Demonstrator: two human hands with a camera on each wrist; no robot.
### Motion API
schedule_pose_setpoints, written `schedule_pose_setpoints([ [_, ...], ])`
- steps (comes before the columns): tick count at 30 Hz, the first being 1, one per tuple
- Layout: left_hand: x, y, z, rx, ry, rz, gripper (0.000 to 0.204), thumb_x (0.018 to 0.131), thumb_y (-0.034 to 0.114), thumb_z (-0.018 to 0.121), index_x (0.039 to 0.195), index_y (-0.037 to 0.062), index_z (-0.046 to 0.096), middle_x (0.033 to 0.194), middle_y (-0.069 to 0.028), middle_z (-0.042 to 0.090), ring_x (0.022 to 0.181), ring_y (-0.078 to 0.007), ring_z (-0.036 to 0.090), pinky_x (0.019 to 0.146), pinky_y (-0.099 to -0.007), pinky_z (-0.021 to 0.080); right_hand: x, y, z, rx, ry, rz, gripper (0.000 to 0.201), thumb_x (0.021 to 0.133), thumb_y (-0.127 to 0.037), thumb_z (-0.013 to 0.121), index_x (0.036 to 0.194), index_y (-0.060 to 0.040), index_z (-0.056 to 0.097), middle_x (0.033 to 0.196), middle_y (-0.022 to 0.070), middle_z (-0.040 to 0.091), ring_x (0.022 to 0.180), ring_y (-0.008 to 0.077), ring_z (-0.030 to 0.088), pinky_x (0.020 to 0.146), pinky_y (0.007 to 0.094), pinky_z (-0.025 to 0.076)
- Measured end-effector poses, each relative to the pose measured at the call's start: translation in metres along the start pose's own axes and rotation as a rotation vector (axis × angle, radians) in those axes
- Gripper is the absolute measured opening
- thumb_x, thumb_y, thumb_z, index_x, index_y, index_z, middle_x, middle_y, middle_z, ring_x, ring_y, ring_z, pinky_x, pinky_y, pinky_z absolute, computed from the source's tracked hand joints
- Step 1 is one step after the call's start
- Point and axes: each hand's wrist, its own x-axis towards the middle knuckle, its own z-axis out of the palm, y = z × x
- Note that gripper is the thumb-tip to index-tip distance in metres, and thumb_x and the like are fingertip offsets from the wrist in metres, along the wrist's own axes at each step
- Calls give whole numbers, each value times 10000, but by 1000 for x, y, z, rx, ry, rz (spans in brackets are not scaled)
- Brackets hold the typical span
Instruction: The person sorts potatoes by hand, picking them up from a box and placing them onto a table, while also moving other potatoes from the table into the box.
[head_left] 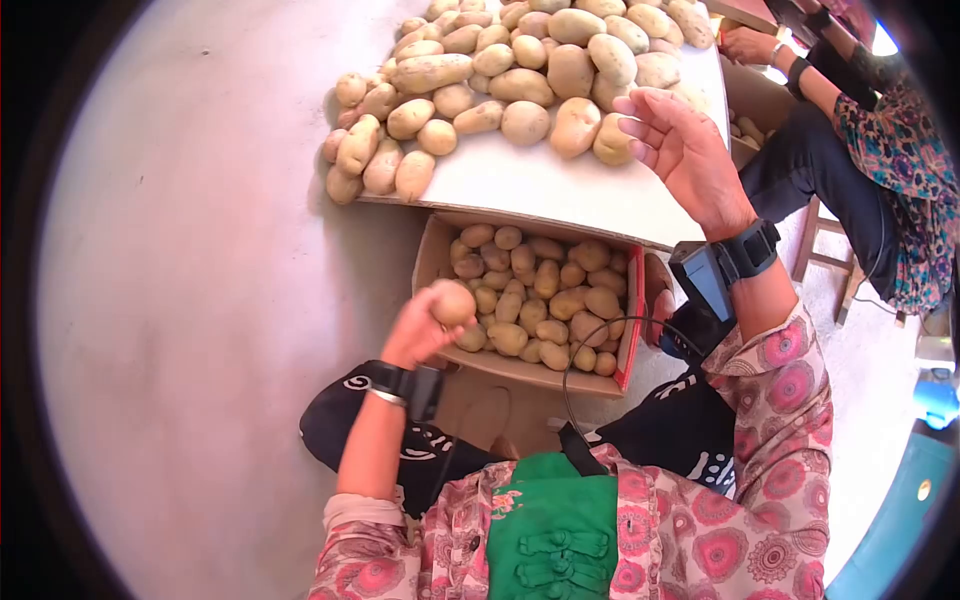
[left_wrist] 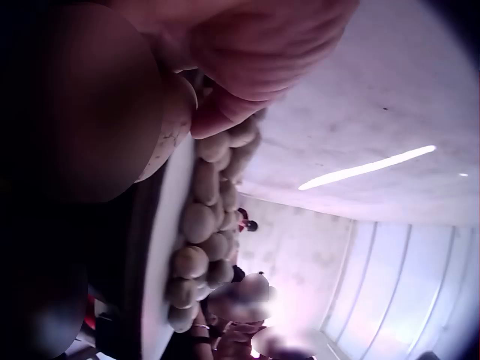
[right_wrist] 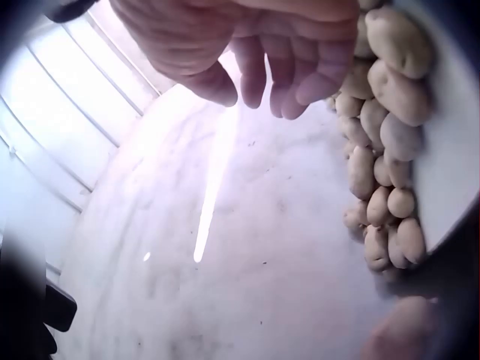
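My left hand (head_left: pixel 420 328) grips a round potato (head_left: pixel 453 303) over the left side of a cardboard box (head_left: pixel 520 375) of potatoes. In the left wrist view that hand (left_wrist: pixel 262 56) is close up, beside large, dark, blurred round shapes. My right hand (head_left: pixel 690 160) is raised by the table's right part, its fingers loosely bent with nothing in them; the nearest potato (head_left: pixel 613 140) lies beside its fingertips. The right wrist view shows this hand (right_wrist: pixel 262 52) with fingers hanging down, apart from the potato heap (right_wrist: pixel 375 150).
A large potato heap (head_left: pixel 525 85) covers the far part of the white table (head_left: pixel 540 190), above the box. At the right another person (head_left: pixel 900 180) sits near a wooden stool (head_left: pixel 835 260). A black cable (head_left: pixel 567 385) loops across the box's right side.
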Motion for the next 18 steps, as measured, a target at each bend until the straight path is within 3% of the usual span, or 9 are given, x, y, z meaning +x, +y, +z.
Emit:
schedule_pose_setpoints([
  [5,26,-43,-15,179,144,-91,356,920,264,523,1240,174,394,1215,-127,497,985,-321,596,643,-388,550,-3,2,8,-20,-5,14,246,952,-217,508,1082,-25,591,1025,58,648,875,109,612,749,221,489],
  [7,38,-38,-20,291,258,81,350,926,261,521,1245,220,383,1293,-108,429,1115,-285,527,717,-445,522,-4,1,10,-41,-5,16,240,952,-215,507,1078,-27,588,1025,55,646,876,105,608,745,217,485],
  [9,45,-22,-19,266,305,135,424,905,216,534,1292,193,362,1310,-105,402,1191,-274,454,763,-493,489,-4,2,10,-40,-35,18,231,953,-214,505,1073,-33,582,1024,48,642,881,100,601,730,210,477],
  [11,52,-3,-22,563,640,247,539,870,161,542,1360,162,315,1330,-120,389,1196,-281,429,822,-530,445,-3,3,10,-32,-46,35,223,953,-212,507,1072,-42,586,1016,40,649,859,89,607,719,211,475],
  [12,49,5,-16,466,692,289,624,841,130,540,1403,126,269,1380,-143,356,1239,-291,379,913,-520,393,-3,4,10,-30,-55,30,219,955,-213,504,1068,-46,588,1014,38,652,858,85,609,719,211,476],
  [13,48,11,-10,454,693,297,624,841,130,540,1403,126,269,1380,-143,356,1239,-291,379,913,-520,393,-4,4,10,-29,-57,31,216,957,-214,502,1065,-50,591,1013,36,655,857,80,611,719,212,476],
  [15,33,27,6,118,765,479,562,820,53,537,1342,-16,339,1316,-216,434,1193,-284,448,1011,-370,348,-4,4,10,-28,-70,35,213,959,-215,500,1060,-53,595,1013,35,657,863,78,611,719,212,476],
  [17,39,37,-1,236,833,592,540,819,49,533,1326,-14,359,1283,-199,467,1196,-260,440,1011,-366,345,1,5,14,-14,-79,37,211,962,-216,497,1055,-56,598,1013,34,658,869,75,612,720,212,476],
  [18,34,45,12,353,748,747,528,813,51,535,1311,-14,374,1280,-197,468,1202,-268,437,1018,-375,339,2,5,13,-5,-81,33,209,963,-217,496,1049,-58,600,1011,34,659,864,74,611,718,211,476],
])
